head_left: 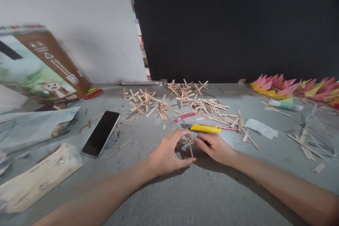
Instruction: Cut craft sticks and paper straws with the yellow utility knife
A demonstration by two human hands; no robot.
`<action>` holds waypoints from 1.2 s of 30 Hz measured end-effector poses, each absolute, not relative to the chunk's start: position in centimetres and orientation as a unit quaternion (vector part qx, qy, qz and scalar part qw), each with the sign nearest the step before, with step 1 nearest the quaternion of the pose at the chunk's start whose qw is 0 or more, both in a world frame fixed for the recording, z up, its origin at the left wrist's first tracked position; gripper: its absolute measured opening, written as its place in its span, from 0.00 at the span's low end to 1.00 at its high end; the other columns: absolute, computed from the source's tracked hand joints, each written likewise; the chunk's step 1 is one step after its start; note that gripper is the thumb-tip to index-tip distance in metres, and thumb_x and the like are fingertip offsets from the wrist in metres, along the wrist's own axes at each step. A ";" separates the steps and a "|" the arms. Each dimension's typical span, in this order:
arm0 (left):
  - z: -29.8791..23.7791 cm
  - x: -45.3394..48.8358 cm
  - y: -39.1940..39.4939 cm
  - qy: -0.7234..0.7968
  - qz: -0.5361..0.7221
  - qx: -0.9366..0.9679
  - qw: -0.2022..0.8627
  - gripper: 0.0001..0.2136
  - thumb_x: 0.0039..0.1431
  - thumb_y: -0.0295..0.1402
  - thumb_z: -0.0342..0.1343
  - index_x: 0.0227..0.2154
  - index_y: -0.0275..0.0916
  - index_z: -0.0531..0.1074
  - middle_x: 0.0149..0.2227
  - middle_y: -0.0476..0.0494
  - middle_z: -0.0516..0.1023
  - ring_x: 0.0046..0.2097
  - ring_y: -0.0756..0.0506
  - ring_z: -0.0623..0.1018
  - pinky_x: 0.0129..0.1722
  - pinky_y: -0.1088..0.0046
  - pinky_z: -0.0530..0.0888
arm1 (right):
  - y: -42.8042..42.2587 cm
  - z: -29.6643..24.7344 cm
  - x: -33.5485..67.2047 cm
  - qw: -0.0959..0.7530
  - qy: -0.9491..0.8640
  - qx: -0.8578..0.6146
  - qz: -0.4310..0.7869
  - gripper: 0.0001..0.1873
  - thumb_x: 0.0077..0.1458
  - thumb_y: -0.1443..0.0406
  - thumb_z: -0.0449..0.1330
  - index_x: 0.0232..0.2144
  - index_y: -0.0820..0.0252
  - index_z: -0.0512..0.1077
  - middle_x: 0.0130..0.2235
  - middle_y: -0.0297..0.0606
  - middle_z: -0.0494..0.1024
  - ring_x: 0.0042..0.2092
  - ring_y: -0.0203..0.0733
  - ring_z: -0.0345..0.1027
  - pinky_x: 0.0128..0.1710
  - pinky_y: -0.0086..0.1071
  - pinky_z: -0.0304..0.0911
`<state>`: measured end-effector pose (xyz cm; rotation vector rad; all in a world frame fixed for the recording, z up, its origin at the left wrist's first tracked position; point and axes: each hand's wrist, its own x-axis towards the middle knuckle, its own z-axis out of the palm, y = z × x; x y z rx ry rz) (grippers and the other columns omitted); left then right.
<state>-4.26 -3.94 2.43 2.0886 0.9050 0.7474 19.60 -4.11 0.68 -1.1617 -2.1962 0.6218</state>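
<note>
Between my hands, just above the grey table (pixel 201 187), is a small cross of wooden craft sticks (pixel 190 145). My left hand (pixel 169 153) curves around it, thumb at the near end of one stick and fingers at the far end. My right hand (pixel 213 146) has its fingers closed in a pinch at the cross's right side. Just beyond the right hand lies a yellow utility knife (pixel 206 128), its dark tip pointing left. Further back sit several finished stick crosses (pixel 144 100) in a heap and a pile of loose craft sticks (pixel 212 107).
A phone (pixel 101 134) and a plastic packet (pixel 42 176) lie at left, before a brown printed box (pixel 50 67). Red-handled scissors (pixel 93 93) rest near the box. At right are a glue stick (pixel 285 105), white paper (pixel 261 128) and pink-yellow paper crafts (pixel 278 86). A black panel (pixel 233 24) stands behind.
</note>
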 end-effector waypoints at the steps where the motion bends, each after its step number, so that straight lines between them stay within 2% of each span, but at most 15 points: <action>1: 2.4 -4.3 -3.9 0.351 0.288 0.814 0.363 0.30 0.52 0.38 0.70 0.58 0.45 0.67 0.55 0.40 0.77 0.50 0.40 0.80 0.50 0.59 0.80 | -4.1 0.7 19.6 0.287 -0.822 -0.433 0.232 0.21 0.73 0.57 0.50 0.27 0.57 0.65 0.24 0.28 0.65 0.26 0.33 0.58 0.28 0.29 0.54; 11: 2.4 -4.4 -3.8 0.327 0.288 0.827 0.356 0.29 0.54 0.38 0.69 0.57 0.44 0.66 0.56 0.39 0.75 0.55 0.38 0.78 0.54 0.56 0.78 | -4.1 0.3 19.8 0.276 -0.828 -0.429 0.234 0.21 0.73 0.56 0.50 0.28 0.57 0.66 0.24 0.28 0.65 0.26 0.33 0.57 0.28 0.29 0.53; 20: 2.7 -4.3 -3.5 0.275 0.302 0.863 0.298 0.26 0.58 0.35 0.67 0.58 0.46 0.66 0.58 0.40 0.74 0.60 0.38 0.72 0.61 0.54 0.71 | -4.0 0.7 19.7 0.284 -0.827 -0.417 0.247 0.22 0.74 0.56 0.47 0.28 0.57 0.65 0.25 0.30 0.67 0.27 0.36 0.59 0.30 0.32 0.56; 29: 2.8 -4.4 -3.6 0.246 0.269 0.878 0.310 0.27 0.58 0.32 0.66 0.60 0.48 0.67 0.57 0.42 0.74 0.59 0.39 0.70 0.60 0.55 0.72 | -4.2 0.8 20.2 0.268 -0.833 -0.391 0.285 0.25 0.74 0.56 0.47 0.24 0.57 0.61 0.21 0.26 0.55 0.24 0.34 0.50 0.25 0.31 0.48; 36: 3.0 -4.3 -3.6 0.251 0.273 0.867 0.332 0.25 0.58 0.32 0.66 0.58 0.46 0.68 0.56 0.42 0.76 0.58 0.39 0.73 0.59 0.54 0.72 | -4.3 0.9 19.9 0.255 -0.840 -0.392 0.277 0.26 0.75 0.55 0.45 0.27 0.59 0.67 0.22 0.28 0.61 0.25 0.34 0.54 0.27 0.31 0.52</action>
